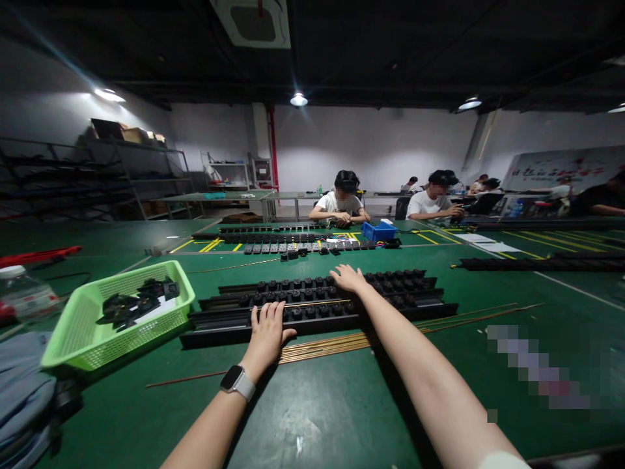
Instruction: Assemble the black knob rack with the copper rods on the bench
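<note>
Rails [312, 329]: side by side, set back from the table's [351, 410] near edge, likely for two-handed reach.
Left hand [268, 331]: fingers spread over the nearest rails, perhaps steadying.
Right hand [348, 279]: stretched over farther rails; grip, cannot tell.
Rods [327, 348]: nearer that edge, seemingly handy.

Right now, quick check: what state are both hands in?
Left hand: open, fingers extended over the black rails, no grip visible.
Right hand: open, fingers spread over the rails' farther side, no grip visible.
</note>
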### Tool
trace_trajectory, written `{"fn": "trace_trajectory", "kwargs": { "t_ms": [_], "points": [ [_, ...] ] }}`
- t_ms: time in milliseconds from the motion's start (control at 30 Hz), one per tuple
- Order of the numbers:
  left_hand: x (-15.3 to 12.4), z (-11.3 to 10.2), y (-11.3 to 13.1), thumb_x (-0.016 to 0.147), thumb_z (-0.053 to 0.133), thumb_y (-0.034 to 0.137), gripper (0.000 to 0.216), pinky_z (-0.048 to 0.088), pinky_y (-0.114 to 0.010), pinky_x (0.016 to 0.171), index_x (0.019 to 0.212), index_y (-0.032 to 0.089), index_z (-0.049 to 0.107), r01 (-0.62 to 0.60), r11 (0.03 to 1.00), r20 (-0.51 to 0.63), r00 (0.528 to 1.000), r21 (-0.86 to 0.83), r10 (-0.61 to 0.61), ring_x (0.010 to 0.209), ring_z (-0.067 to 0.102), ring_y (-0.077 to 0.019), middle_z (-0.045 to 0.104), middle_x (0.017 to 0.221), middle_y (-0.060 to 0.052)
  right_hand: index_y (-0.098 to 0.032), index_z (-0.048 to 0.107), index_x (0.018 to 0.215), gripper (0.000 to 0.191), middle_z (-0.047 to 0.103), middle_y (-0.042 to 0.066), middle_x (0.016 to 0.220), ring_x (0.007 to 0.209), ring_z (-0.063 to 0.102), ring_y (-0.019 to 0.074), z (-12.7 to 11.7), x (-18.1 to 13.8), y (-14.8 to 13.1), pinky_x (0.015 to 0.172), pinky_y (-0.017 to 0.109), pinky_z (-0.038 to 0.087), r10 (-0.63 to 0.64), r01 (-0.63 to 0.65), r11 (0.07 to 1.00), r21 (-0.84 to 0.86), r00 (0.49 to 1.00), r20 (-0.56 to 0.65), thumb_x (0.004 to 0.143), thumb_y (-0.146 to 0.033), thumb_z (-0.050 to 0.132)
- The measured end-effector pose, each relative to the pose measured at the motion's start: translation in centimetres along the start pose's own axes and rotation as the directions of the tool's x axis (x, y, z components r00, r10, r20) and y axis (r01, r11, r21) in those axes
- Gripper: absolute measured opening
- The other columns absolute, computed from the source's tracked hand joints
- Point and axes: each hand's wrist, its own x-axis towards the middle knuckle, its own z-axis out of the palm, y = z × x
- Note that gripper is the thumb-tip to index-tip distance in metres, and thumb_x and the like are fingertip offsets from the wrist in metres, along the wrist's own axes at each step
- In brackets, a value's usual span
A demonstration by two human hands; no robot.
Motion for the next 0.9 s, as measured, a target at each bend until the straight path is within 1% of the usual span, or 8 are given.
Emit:
{"fn": "trace_trajectory", "kwargs": {
  "t_ms": [133, 333, 533, 633, 700, 733, 800, 900],
  "points": [
    [0.0, 0.3, 0.0, 0.097, 0.072, 0.044, 0.069, 0.025, -0.067, 0.130, 0.157, 0.019, 0.050, -0.001, 1.000, -0.010, 1.000, 0.003, 0.001, 0.144, 0.052, -0.0379, 0.062, 0.148, -0.018, -0.025, 0.069, 0.146, 0.060, 0.063, 0.014, 0.156, 0.145, 0.056, 0.0335, 0.4, 1.3, 1.3, 0.129, 0.061, 0.020, 0.013, -0.010, 1.000, -0.024, 0.995, 0.103, 0.111, -0.057, 0.032],
    [0.0, 0.3, -0.1, 0.097, 0.072, 0.044, 0.071, 0.025, -0.068, 0.129, 0.158, 0.018, 0.048, 0.002, 1.000, 0.001, 1.000, 0.012, -0.002, 0.143, 0.052, -0.0383, 0.062, 0.148, -0.018, -0.026, 0.072, 0.141, 0.054, 0.066, 0.013, 0.153, 0.143, 0.059, 0.0322, 0.7, 1.3, 1.2, 0.127, 0.057, 0.026, 0.022, -0.015, 0.998, -0.058, 0.992, 0.126, 0.109, -0.048, 0.033],
    [-0.2, 0.1, -0.1, 0.096, 0.072, 0.044, 0.072, 0.026, -0.068, 0.129, 0.159, 0.020, 0.047, -0.001, 1.000, -0.003, 1.000, 0.015, 0.001, 0.143, 0.052, -0.0381, 0.062, 0.148, -0.017, -0.024, 0.071, 0.141, 0.053, 0.068, 0.014, 0.150, 0.141, 0.060, 0.0323, -0.3, -0.3, 0.6, 0.127, 0.060, 0.027, 0.015, -0.013, 0.999, -0.031, 0.998, 0.060, 0.110, -0.047, 0.034],
    [-0.2, 0.1, -0.1, 0.096, 0.072, 0.045, 0.072, 0.026, -0.069, 0.129, 0.159, 0.019, 0.048, -0.005, 1.000, -0.007, 1.000, 0.008, 0.005, 0.143, 0.053, -0.0384, 0.062, 0.148, -0.018, -0.022, 0.055, 0.158, 0.060, 0.053, 0.015, 0.165, 0.155, 0.045, 0.0304, -0.8, -2.6, -0.3, 0.130, 0.062, 0.020, 0.009, -0.009, 1.000, -0.014, 0.998, -0.056, 0.114, -0.048, 0.023],
    [-0.2, 0.1, -0.1, 0.097, 0.071, 0.044, 0.071, 0.026, -0.069, 0.129, 0.158, 0.018, 0.048, -0.006, 1.000, -0.007, 1.000, 0.008, 0.006, 0.143, 0.053, -0.0387, 0.062, 0.148, -0.018, -0.021, 0.044, 0.166, 0.063, 0.040, 0.012, 0.174, 0.163, 0.030, 0.0273, -0.5, -5.1, -1.5, 0.134, 0.057, 0.015, -0.024, 0.022, 1.000, -0.012, 0.989, -0.143, 0.115, -0.051, 0.021],
    [-0.2, 0.1, 0.0, 0.097, 0.070, 0.044, 0.070, 0.026, -0.069, 0.129, 0.158, 0.018, 0.048, -0.008, 1.000, -0.006, 1.000, 0.010, 0.008, 0.143, 0.052, -0.0389, 0.062, 0.149, -0.019, -0.020, 0.045, 0.165, 0.063, 0.039, 0.011, 0.175, 0.164, 0.029, 0.0270, -0.1, -6.5, -2.2, 0.134, 0.054, 0.017, -0.092, 0.094, 0.996, -0.003, 0.971, -0.221, 0.115, -0.052, 0.024],
    [-0.2, 0.1, 0.0, 0.097, 0.069, 0.044, 0.069, 0.025, -0.070, 0.129, 0.157, 0.015, 0.048, -0.008, 1.000, -0.004, 1.000, 0.017, 0.008, 0.143, 0.052, -0.0394, 0.062, 0.149, -0.020, -0.022, 0.044, 0.166, 0.063, 0.038, 0.008, 0.176, 0.164, 0.028, 0.0272, 1.0, -9.5, -3.8, 0.135, 0.052, 0.019, -0.254, 0.262, 0.965, -0.013, 0.921, -0.296, 0.114, -0.055, 0.030],
    [-0.2, 0.0, 0.0, 0.098, 0.067, 0.044, 0.068, 0.025, -0.069, 0.129, 0.156, 0.014, 0.048, -0.008, 1.000, -0.012, 1.000, 0.011, 0.008, 0.144, 0.051, -0.0393, 0.061, 0.149, -0.021, -0.023, 0.043, 0.167, 0.062, 0.037, 0.007, 0.176, 0.165, 0.027, 0.0303, 3.1, -13.2, -5.7, 0.134, 0.054, 0.023, -0.353, 0.360, 0.932, -0.042, 0.874, -0.333, 0.113, -0.053, 0.039]
  ]
}}
